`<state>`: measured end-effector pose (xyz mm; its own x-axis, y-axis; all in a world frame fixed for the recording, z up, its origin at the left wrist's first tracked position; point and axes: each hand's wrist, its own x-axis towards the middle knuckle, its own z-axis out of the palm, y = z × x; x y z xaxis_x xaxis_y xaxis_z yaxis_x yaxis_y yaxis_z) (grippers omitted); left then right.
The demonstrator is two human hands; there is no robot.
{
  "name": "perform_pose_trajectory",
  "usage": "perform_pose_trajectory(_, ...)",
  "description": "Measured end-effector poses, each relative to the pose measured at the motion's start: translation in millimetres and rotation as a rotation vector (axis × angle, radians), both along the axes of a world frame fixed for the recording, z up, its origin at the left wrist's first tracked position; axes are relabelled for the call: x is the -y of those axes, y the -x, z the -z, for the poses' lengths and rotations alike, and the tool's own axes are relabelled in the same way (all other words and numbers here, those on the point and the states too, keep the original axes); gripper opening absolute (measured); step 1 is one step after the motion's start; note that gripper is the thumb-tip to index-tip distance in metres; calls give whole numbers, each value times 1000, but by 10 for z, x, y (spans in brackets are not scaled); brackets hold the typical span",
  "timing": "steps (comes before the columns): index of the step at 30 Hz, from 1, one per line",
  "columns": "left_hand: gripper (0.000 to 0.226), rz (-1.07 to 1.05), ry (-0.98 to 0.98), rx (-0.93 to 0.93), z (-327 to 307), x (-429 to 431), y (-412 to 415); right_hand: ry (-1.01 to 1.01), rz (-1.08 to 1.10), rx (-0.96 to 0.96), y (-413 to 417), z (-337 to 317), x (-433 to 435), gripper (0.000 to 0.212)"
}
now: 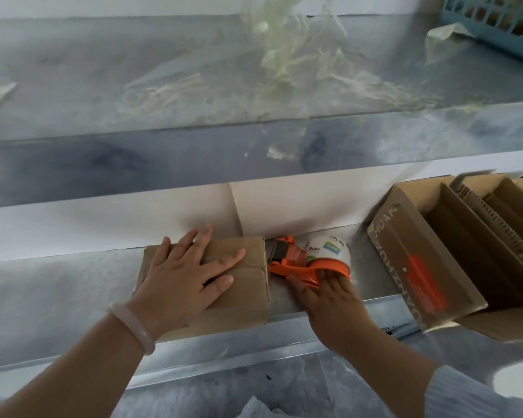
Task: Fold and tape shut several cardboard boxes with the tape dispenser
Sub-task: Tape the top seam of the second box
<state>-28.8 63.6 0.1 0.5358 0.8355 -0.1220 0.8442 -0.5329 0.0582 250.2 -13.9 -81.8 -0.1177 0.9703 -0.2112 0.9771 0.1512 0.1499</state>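
A small closed cardboard box (242,294) lies on the grey metal shelf (58,285). My left hand (184,273) rests flat on its top with the fingers spread. Just right of the box sits the orange tape dispenser (293,260) carrying a white tape roll (329,248), its blade end against the box's right edge. My right hand (332,300) grips the dispenser's handle from the near side, and the handle is mostly hidden under the fingers.
A large open carton (405,245) holding flattened cardboard boxes (480,221) stands at the right. A higher metal shelf (133,86) carries crumpled tape scraps (284,61) and a blue basket (495,22). A white wall backs the lower shelf.
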Motion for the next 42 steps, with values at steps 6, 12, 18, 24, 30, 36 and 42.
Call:
perform_pose_trajectory(6,50,-16,-12,-4,5,20,29,-174,154,-527,97,-432,153,49)
perform_pose_trajectory(12,66,-28,-44,1,42,37,22,19,498,-1485,842,-802,-55,55)
perform_pose_trajectory(18,87,-43,-10,-24,24,34,-15,40,641,-1386,1271,-767,-276,82)
perform_pose_trajectory(24,90,-176,-48,125,-4,62,-1,-38,737,-1288,1282,-710,-484,61)
perform_pose_trajectory(30,89,-613,234,387,-35,54,420,-56,748,-1280,1280,-696,-472,53)
perform_pose_trajectory(36,76,-675,475,957,0,87,492,-50,785,-1316,1265,-673,-476,45)
perform_pose_trajectory(42,52,-763,417,1165,39,117,498,-60,674,-1306,1224,-772,-420,51)
